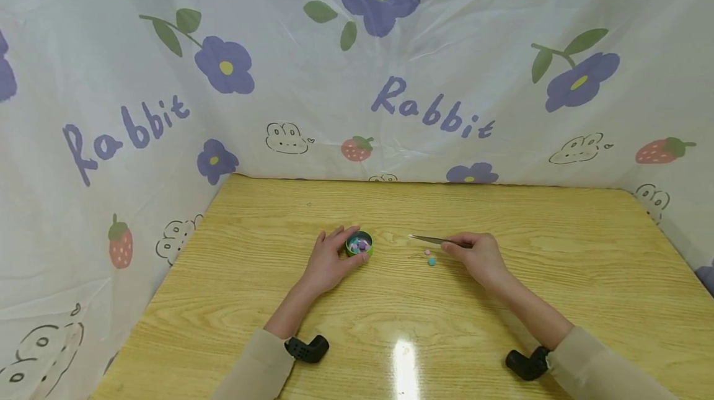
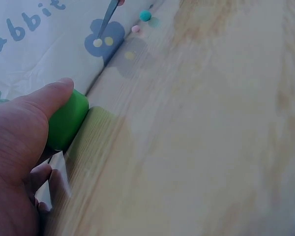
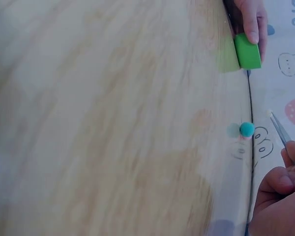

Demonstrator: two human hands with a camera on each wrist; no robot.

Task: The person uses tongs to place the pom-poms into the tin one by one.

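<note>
My left hand (image 1: 328, 262) grips a small round green container (image 2: 74, 118), thumb on the near side and fingers around the far side. Inside it lie several purple, white and teal pieces (image 1: 359, 245). In my right hand (image 1: 482, 258) a pair of metal tweezers (image 1: 429, 239) is pinched, its tips pointing left toward the container. A tiny whitish ball (image 3: 269, 113) sits at the tweezer tips, held above the table in the right wrist view. Below the tweezers, a teal ball (image 1: 432, 261) and a smaller pink ball (image 1: 427, 252) rest on the table.
The wood-grain table (image 1: 446, 319) ends at the back and left against a white curtain (image 1: 312, 96) printed with flowers, strawberries and rabbits. Black devices (image 1: 308, 349) are worn at both wrists, by the beige sleeves. A bright reflection shows on the near tabletop.
</note>
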